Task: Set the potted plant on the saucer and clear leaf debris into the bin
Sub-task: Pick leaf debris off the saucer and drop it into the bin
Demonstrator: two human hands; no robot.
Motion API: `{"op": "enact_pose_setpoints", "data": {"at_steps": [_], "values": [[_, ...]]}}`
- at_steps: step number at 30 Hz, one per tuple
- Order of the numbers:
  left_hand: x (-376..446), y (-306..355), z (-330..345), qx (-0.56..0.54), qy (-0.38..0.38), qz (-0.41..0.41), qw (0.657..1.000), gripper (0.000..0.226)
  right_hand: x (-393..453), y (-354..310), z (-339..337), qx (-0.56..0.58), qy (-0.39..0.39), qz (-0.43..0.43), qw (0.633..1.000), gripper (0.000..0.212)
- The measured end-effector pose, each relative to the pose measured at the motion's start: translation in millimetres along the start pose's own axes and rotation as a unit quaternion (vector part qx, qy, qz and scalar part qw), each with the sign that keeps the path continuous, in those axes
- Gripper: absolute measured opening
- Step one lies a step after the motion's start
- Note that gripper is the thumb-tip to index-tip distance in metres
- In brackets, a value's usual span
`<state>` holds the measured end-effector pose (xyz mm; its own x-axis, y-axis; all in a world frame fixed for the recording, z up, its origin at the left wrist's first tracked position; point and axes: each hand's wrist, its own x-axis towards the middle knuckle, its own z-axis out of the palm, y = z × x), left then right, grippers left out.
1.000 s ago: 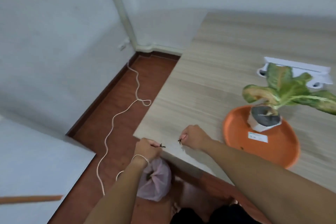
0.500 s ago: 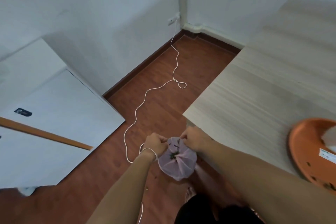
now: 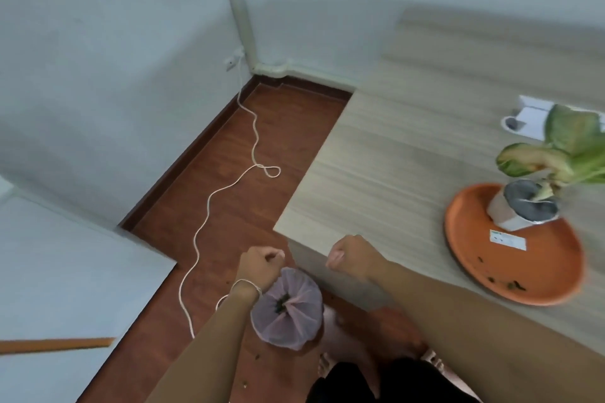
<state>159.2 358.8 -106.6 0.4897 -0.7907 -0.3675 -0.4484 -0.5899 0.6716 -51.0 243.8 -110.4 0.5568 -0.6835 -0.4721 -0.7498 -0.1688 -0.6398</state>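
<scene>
The potted plant, a white pot with green and yellow leaves, stands on the orange saucer at the right of the wooden table. Dark leaf bits lie on the saucer's near side. A bin lined with a pink bag sits on the floor below the table's corner, with dark debris inside. My left hand is curled into a fist just above the bin's left rim. My right hand is fisted at the table's corner, above and right of the bin. Neither hand visibly holds anything.
A white cord snakes over the red-brown floor from a wall socket to my left wrist. A white power strip lies behind the plant. A white cabinet stands at the left. My bare feet are beside the bin, with small crumbs on the floor.
Both hands rose from the bin's mouth, where they hung half a second ago, and drew apart. The view swung right, bringing the plant and saucer back in.
</scene>
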Motion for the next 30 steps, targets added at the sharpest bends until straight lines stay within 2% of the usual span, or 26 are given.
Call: {"op": "enact_pose_setpoints", "data": {"at_steps": [3,6,8,12,14,18,21,26,30], "values": [[13,43,27,-0.020,-0.037,0.026,0.999,0.021,-22,38,-48,0.035,0.049,0.024,0.998,0.011],[16,95,65,0.005,-0.082,0.081,0.993,0.028,-51,88,-97,0.052,0.125,0.063,0.989,0.012],[13,134,92,0.039,-0.115,0.124,0.985,0.028,-76,128,-125,0.063,0.171,0.105,0.978,0.015],[-1,205,156,0.080,-0.194,0.180,0.961,0.013,-129,201,-162,0.062,0.222,0.212,0.950,0.025],[-10,237,190,0.114,-0.228,0.210,0.944,0.020,-149,231,-172,0.026,0.219,0.253,0.942,0.025],[-26,284,244,0.156,-0.277,0.234,0.919,0.023,-160,265,-175,0.006,0.174,0.279,0.944,0.013],[-34,304,278,0.225,-0.308,0.238,0.893,0.024,-158,270,-177,-0.037,0.122,0.257,0.958,0.032],[-37,309,309,0.366,-0.326,0.226,0.842,0.055,-151,257,-179,-0.128,0.067,0.229,0.963,0.043],[-43,306,323,0.436,-0.324,0.239,0.805,0.045,-145,254,-174,-0.165,0.061,0.229,0.957,0.034]]}}
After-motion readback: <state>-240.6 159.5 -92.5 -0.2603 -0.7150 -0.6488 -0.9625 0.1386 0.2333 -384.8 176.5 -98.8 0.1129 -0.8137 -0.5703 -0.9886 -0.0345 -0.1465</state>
